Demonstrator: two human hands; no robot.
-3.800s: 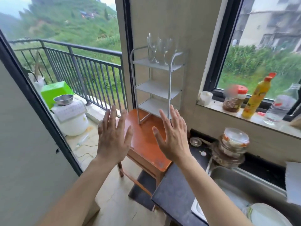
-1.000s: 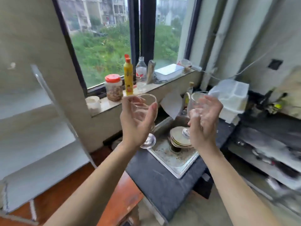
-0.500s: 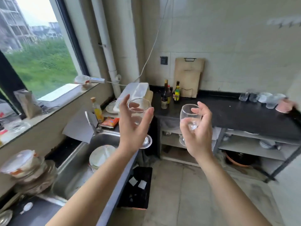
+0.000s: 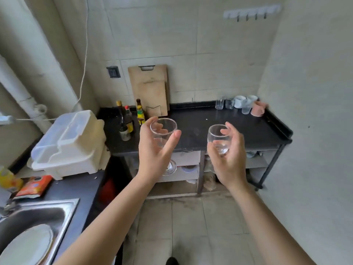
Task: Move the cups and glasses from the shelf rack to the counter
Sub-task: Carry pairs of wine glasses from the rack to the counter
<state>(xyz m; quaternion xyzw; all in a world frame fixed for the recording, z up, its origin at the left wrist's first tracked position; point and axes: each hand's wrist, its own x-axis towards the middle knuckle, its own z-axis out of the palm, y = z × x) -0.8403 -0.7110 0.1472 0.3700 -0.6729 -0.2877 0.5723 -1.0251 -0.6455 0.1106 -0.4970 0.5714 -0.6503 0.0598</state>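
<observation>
My left hand (image 4: 154, 152) grips a clear stemmed wine glass (image 4: 163, 129) around its bowl, upright, its foot showing below my palm. My right hand (image 4: 229, 159) holds a second clear wine glass (image 4: 217, 139) the same way. Both glasses hang in the air in front of the black counter (image 4: 200, 129), which stands against the tiled wall. Several cups and small glasses (image 4: 239, 105) stand grouped at the counter's far right corner, among them a pink cup (image 4: 257, 109). The shelf rack is out of view.
Sauce bottles (image 4: 131, 119) and leaning wooden cutting boards (image 4: 150, 88) occupy the counter's left back. A white plastic dish box (image 4: 70, 144) sits on the left worktop beside a steel sink (image 4: 38, 222) holding a plate. Open shelves under the counter hold dishes. Tiled floor lies ahead.
The view has swung right from the rack and window to face the black counter. Both hands, open at first, now each carry a wine glass, and the counter is nearer.
</observation>
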